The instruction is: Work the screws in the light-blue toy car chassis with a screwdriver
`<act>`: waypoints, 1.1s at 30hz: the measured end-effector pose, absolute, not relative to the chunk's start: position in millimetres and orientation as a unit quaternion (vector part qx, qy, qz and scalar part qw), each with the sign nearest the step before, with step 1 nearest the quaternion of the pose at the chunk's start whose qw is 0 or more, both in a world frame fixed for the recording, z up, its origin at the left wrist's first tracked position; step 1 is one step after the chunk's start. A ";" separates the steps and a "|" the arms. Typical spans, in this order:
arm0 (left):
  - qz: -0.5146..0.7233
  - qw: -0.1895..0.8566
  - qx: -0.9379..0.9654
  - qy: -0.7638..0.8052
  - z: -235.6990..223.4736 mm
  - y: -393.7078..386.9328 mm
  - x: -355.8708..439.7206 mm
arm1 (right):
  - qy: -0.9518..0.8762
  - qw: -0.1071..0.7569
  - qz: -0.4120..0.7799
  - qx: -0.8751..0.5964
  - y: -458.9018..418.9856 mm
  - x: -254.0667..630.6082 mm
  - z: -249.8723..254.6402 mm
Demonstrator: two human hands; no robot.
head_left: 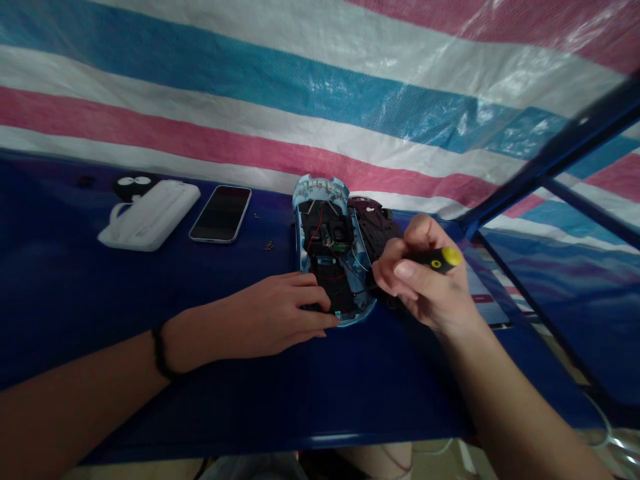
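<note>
The right hand [425, 283] is closed around a black-and-yellow screwdriver [434, 260], its thin shaft angled leftward to the near right part of a light-blue toy car shell [320, 192]; I can't make out whether the tip touches anything. The left hand [280, 313] grips the shell's near left corner, fingers bent over the edge, and covers that corner from me.

The shell lies open side up on the blue table [225, 400], like a shallow tub. Inside it sit black interior parts, a small green circuit board [341, 247] and loose thin wires, some red. Pressed close on its right is a dark chassis [373, 223], partly hidden behind the right hand.

Left of the shell there's a little heap of screws [269, 246], then a phone [221, 215] with a dark screen, a white case [153, 217] and a black thing with white eyes [127, 187]. A lit screen [487, 303] shows beyond the right wrist, near the blue metal frame [520, 190]. Striped sheeting [300, 93] hangs behind.
</note>
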State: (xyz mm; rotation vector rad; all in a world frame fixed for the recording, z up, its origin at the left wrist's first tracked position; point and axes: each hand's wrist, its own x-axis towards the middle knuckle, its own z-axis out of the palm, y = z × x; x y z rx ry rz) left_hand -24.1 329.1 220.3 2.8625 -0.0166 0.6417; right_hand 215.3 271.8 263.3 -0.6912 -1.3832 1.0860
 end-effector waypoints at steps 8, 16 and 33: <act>0.222 0.093 0.971 -0.001 219.9 328.1 -25.9 | -0.592 0.582 0.470 -0.302 272.4 213.3 266.9; 0.218 0.117 0.969 -0.005 219.7 329.3 -24.8 | -0.600 0.585 0.475 -0.267 268.8 213.3 266.2; 0.209 0.116 0.971 0.004 218.8 329.5 -25.6 | -0.600 0.590 0.479 -0.249 270.4 217.6 265.4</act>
